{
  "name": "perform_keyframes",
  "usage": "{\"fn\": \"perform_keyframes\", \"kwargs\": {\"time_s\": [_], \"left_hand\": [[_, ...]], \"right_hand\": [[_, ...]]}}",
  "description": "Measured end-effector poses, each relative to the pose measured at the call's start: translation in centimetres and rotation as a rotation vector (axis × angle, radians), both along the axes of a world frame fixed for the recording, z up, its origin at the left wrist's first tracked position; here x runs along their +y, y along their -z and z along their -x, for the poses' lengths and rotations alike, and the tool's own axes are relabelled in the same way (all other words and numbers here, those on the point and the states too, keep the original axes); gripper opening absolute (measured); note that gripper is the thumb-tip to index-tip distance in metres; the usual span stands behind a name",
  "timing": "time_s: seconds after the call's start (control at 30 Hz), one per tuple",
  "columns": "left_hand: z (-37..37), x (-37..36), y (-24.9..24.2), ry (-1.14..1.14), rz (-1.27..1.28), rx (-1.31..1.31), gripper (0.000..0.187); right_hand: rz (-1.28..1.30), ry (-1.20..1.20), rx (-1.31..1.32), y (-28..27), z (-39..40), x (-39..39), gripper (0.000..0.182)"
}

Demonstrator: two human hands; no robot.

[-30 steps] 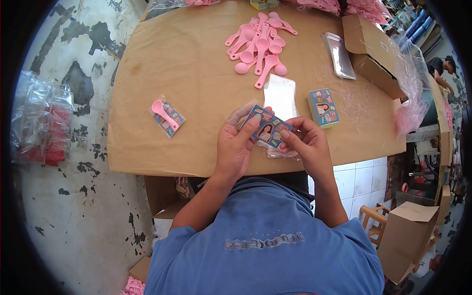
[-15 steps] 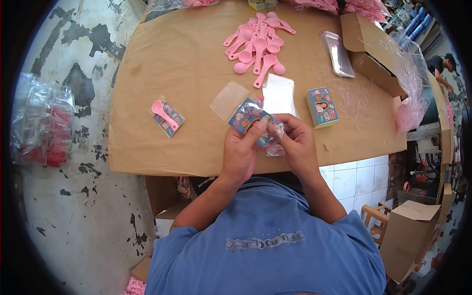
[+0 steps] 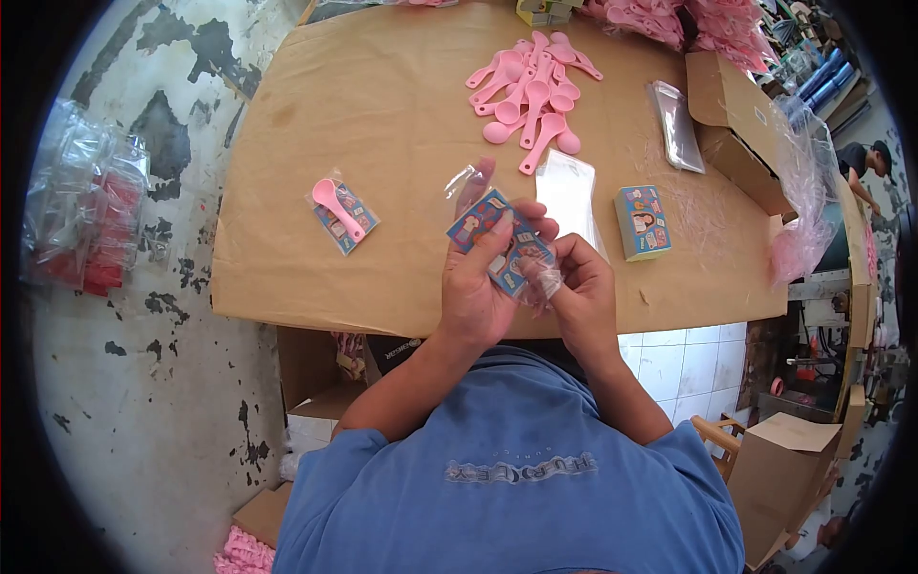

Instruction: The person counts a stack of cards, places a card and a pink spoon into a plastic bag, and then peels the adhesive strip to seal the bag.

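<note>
My left hand (image 3: 478, 287) holds a blue printed card (image 3: 488, 228) that is inside a clear plastic bag, thumb on the card's face. At the bag's lower right end, my right hand (image 3: 585, 297) pinches the crumpled plastic. Beyond my hands lies a stack of clear bags (image 3: 566, 191), partly hidden by my fingers. A pile of pink spoons (image 3: 535, 94) is farther back. To the left, a pink spoon (image 3: 338, 209) rests on another bagged blue card (image 3: 354, 212). A stack of blue cards (image 3: 644, 222) stands to the right.
Brown paper covers the table (image 3: 382, 105). At the right are a bundle of clear plastic (image 3: 677, 126), an open cardboard box (image 3: 732, 115) and bubble wrap (image 3: 813, 182). Pink packages (image 3: 722, 29) lie at the back. A person (image 3: 865, 163) is at the far right.
The card now sits more upright in my left hand, and my right hand has moved down to the bag's end. The loose clear sheet left of the card no longer lies flat there. The view has shifted slightly.
</note>
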State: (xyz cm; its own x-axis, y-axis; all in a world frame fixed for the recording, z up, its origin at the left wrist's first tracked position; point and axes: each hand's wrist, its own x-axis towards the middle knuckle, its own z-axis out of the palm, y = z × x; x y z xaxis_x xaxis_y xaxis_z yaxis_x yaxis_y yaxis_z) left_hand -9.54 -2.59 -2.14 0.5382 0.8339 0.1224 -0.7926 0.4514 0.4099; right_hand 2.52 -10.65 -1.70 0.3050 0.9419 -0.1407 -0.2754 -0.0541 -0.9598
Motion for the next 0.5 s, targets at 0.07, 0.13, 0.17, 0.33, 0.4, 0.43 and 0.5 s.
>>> {"fn": "perform_keyframes", "kwargs": {"time_s": [0.07, 0.13, 0.17, 0.33, 0.4, 0.43, 0.5], "left_hand": [[-0.1, 0.0, 0.2, 0.017, 0.022, 0.001, 0.062], [-0.2, 0.0, 0.0, 0.013, 0.064, 0.031, 0.06], [-0.3, 0.0, -0.2, 0.012, 0.068, 0.043, 0.059], [0.1, 1.0, -0.2, -0.069, 0.116, 0.185, 0.052], [0.8, 2.1, 0.5, -0.103, 0.203, 0.159, 0.047], [1.3, 2.8, 0.9, -0.119, 0.245, 0.144, 0.044], [2.6, 4.0, 1.8, -0.183, 0.283, 0.126, 0.043]], "right_hand": [[-0.012, 0.015, -0.024, 0.4, 0.2, 0.4, 0.021], [-0.058, 0.071, -0.095, 0.8, 0.6, 0.7, 0.023], [-0.081, 0.102, -0.132, 0.9, 0.8, 0.9, 0.024], [-0.394, 0.138, -0.811, -0.8, -0.1, 1.1, 0.038], [-0.581, 0.027, -0.969, 0.2, -1.4, 1.1, 0.031], [-0.553, 0.042, -0.954, -0.6, -1.4, 1.2, 0.019], [-0.409, 0.023, -0.888, -1.6, -3.2, 1.3, 0.015]]}}
